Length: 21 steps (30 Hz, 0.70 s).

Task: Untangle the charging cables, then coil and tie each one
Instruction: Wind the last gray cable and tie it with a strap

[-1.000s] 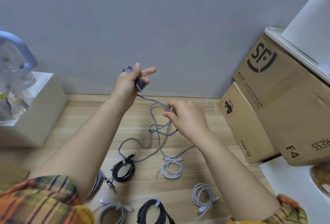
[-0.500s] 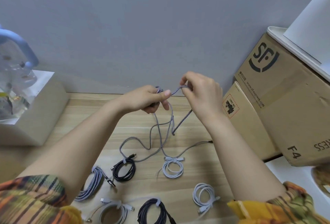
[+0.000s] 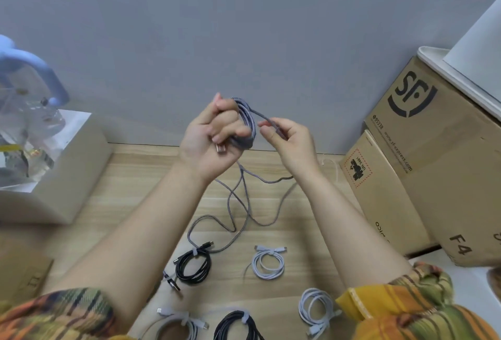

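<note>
1. Nearest, along the near edge of the wooden tabletop [image 3: 130,198]: tied coils already done. A pale one [image 3: 173,326], a black one [image 3: 238,326], a white one [image 3: 315,310]. Next row back: a black coil [image 3: 193,265] and a white coil [image 3: 268,261]. A braided plug end [image 3: 172,282] pokes out beside the left forearm; the rest is hidden.
2. Loose tail of the grey braided cable [image 3: 244,204] lies in slack loops mid-table, running up to the hands.
3. Change: half a second ago both hands pinched one strand with no coil. Now several turns sit wound at the left hand [image 3: 214,136], fingers closed on the bundle [image 3: 245,123], metal plug at the palm. So untangling looks finished for this cable; coiling is under way, tying not yet.
4. Right hand [image 3: 287,139] pinches the feeding strand, just beside the coil.
5. Further out: stacked cardboard boxes [image 3: 423,155] right, a white box [image 3: 54,171] left with a clear jug [image 3: 24,112] on it, plain grey wall [image 3: 244,28] behind.
</note>
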Each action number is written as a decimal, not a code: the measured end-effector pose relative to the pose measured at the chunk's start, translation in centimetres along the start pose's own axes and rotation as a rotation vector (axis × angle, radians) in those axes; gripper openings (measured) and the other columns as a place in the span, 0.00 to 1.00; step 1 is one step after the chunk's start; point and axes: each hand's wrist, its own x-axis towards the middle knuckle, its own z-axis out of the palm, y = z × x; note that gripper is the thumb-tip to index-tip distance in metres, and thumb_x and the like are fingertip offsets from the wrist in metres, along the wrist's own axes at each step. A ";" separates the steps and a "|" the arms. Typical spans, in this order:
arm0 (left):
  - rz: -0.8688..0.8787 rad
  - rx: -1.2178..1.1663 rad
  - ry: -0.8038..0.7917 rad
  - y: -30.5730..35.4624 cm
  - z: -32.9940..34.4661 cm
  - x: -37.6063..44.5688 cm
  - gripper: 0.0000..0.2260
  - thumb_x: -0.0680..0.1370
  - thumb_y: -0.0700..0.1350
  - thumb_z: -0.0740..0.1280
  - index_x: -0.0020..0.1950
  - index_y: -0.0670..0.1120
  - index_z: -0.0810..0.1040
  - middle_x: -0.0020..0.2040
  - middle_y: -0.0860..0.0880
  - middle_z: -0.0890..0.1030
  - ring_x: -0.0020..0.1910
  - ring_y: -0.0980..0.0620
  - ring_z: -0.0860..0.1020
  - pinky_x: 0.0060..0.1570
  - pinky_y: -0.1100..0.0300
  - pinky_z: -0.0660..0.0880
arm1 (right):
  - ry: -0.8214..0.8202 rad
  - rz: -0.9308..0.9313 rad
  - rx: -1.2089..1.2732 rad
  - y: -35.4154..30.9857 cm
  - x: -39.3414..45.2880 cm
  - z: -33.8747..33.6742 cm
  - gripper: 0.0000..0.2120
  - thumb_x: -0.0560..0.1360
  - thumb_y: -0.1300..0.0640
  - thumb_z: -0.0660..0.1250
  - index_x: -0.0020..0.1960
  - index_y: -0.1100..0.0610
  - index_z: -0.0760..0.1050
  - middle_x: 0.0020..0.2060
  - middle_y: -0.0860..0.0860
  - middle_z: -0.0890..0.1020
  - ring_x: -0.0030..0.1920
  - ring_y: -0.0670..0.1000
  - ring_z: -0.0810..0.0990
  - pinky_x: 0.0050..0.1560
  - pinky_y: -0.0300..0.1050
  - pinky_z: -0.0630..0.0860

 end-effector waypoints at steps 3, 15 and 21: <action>0.254 -0.147 0.157 -0.2 0.5 1.0 0.12 0.80 0.43 0.59 0.49 0.34 0.74 0.24 0.46 0.70 0.23 0.49 0.68 0.33 0.53 0.77 | -0.101 -0.082 -0.409 1.1 -0.6 0.6 0.14 0.78 0.52 0.63 0.63 0.50 0.77 0.54 0.49 0.83 0.53 0.45 0.79 0.54 0.43 0.73; 0.341 1.112 0.621 -0.5 -1.1 2.6 0.12 0.79 0.32 0.55 0.58 0.43 0.70 0.41 0.49 0.85 0.37 0.54 0.82 0.46 0.66 0.76 | -0.265 0.067 -0.375 -0.4 -2.0 2.2 0.05 0.75 0.56 0.66 0.47 0.53 0.81 0.19 0.44 0.67 0.26 0.44 0.64 0.29 0.35 0.61; 0.174 1.492 0.678 0.3 -1.3 2.1 0.12 0.78 0.32 0.56 0.54 0.32 0.77 0.44 0.46 0.84 0.55 0.68 0.75 0.45 0.74 0.72 | -0.265 0.357 -0.125 -0.9 -2.2 1.8 0.05 0.71 0.60 0.70 0.37 0.54 0.77 0.24 0.46 0.68 0.24 0.45 0.64 0.25 0.37 0.61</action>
